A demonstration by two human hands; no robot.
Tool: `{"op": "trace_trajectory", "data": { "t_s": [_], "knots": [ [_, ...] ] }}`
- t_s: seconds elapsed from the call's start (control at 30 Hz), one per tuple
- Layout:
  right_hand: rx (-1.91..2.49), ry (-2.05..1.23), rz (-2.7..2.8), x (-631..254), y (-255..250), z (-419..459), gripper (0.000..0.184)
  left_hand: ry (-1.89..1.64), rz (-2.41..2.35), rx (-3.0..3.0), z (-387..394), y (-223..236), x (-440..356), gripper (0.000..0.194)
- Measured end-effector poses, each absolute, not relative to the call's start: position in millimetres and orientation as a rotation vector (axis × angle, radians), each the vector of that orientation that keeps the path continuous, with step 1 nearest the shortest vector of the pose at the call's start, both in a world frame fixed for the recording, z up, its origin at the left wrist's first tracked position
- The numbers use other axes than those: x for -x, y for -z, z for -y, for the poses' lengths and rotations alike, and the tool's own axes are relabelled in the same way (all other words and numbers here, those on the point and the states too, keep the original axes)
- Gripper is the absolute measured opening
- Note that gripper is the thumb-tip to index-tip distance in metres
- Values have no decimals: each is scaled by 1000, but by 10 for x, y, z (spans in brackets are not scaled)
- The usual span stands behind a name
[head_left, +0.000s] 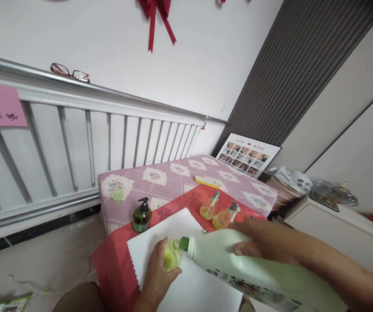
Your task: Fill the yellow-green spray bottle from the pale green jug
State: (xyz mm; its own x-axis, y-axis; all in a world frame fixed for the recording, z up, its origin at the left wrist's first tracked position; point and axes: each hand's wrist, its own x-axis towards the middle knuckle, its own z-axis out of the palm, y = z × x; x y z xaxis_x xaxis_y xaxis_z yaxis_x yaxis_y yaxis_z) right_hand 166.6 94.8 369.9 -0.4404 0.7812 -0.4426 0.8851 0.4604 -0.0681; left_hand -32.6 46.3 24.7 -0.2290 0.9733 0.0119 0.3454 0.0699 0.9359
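Note:
My right hand (264, 240) grips a large white jug (251, 268), tipped on its side with its green spout (183, 243) pointing left. The spout meets the mouth of a small clear bottle of yellow-green liquid (172, 255), which my left hand (157, 273) holds wrapped in its fingers on a white mat (173, 225). Two small spray bottles with yellow liquid (209, 207) (225, 216) lie just behind, on the red cloth (115, 264). A dark green pump bottle (141, 216) stands to the left of the mat.
A low table under a pink patterned cloth (180, 171) carries a small green lid (118, 195) and a yellow flat box (207, 181). Behind it are a white radiator (76, 138) with glasses (69, 72) on top, a photo board (248, 154) and a cluttered white cabinet (329, 216).

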Motion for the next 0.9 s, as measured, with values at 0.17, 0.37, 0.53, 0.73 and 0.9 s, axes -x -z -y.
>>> {"op": "trace_trajectory", "data": {
  "t_s": [0.17, 0.37, 0.53, 0.73, 0.9],
  "knots": [
    [-1412, 475, -2324, -1653, -3713, -948, 37, -1174, -1678, -1331, -428, -331, 315, 90],
    [-1416, 496, -2320, -1643, -3720, -945, 36, -1181, -1682, -1337, -425, -337, 312, 90],
    [-1409, 505, -2329, -1651, -3728, -935, 40, -1185, -1668, -1341, -438, -304, 307, 91],
    [-1400, 495, -2336, -1656, -3724, -936, 40, -1180, -1682, -1353, -445, -288, 308, 90],
    [-1402, 474, -2326, -1662, -3714, -940, 39, -1177, -1679, -1370, -435, -297, 314, 91]
  ]
}}
